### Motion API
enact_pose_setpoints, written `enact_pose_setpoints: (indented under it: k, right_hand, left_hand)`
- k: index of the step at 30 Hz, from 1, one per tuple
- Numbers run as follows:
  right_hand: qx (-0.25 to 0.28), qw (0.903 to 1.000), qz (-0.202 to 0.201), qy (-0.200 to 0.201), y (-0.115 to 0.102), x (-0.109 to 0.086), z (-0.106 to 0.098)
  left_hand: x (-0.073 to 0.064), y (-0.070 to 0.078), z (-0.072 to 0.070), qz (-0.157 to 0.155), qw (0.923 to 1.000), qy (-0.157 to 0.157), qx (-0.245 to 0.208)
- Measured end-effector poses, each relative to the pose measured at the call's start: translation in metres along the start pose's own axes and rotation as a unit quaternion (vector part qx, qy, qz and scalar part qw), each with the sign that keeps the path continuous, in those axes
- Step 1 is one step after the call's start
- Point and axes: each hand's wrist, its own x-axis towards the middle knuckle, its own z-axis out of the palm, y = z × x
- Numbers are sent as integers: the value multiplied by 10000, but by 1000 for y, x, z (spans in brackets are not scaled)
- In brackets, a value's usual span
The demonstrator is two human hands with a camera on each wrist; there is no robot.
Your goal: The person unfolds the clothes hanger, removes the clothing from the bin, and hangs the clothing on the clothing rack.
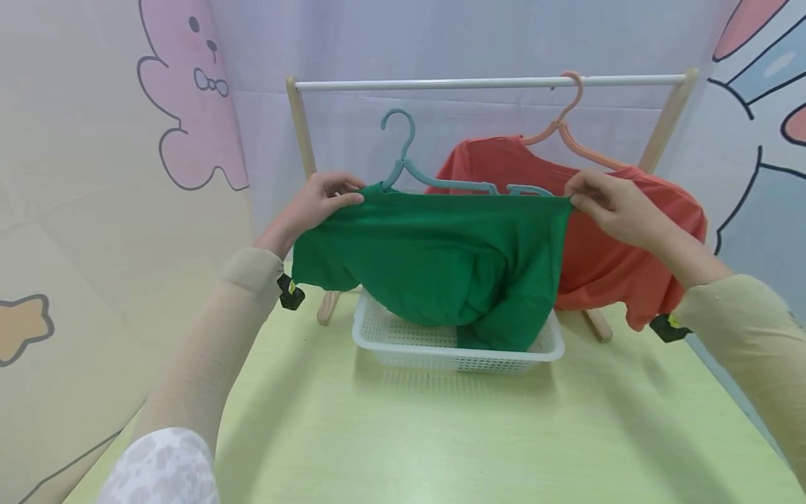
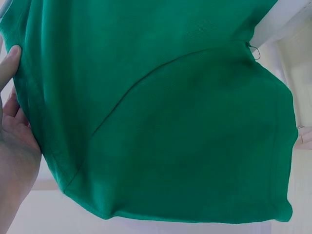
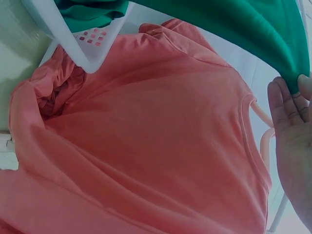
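Observation:
A green shirt (image 1: 434,245) is stretched between both hands, its top edge pulled nearly straight. My left hand (image 1: 320,204) pinches that edge near the left shoulder, with the sleeve draping below it, seen large in the left wrist view. At the other end, my right hand (image 1: 613,203) pinches a corner of the cloth between thumb and fingers. A teal hanger (image 1: 404,162) rises from behind the edge, its left arm tucked into the shirt, part of its right arm showing above the cloth and its hook off the rail. The shirt's lower part droops into a white basket (image 1: 409,346).
A wooden-legged rack with a white rail (image 1: 434,85) stands behind the basket. From it, at the right, hangs a coral-red shirt (image 1: 601,269) on a peach hanger (image 1: 559,124), behind my right hand. The pale yellow table (image 1: 441,434) extends in front.

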Motion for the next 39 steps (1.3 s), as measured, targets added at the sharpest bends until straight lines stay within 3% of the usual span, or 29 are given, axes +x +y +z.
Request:
enact_pose_setpoints:
  k: [9,22,26,32,39]
  right_hand:
    - [316,9989,-190,-284,-12,11,13]
    - [396,9992,-28,-67,-31,36,25]
    - [386,9991,140,64,-34,39,28]
    - [317,9966,751,109,-38,34,31]
    - [138,9950,783,604,-43,32,40]
  left_hand:
    - [6,9,6,-3,9995,-305,98]
    - [15,27,18,364,9980,-486,181]
    - [16,29,19,416,9984,-369,121]
    - [13,26,18,335,9994,-83,99]
    - [12,26,17,304,9992,224,111]
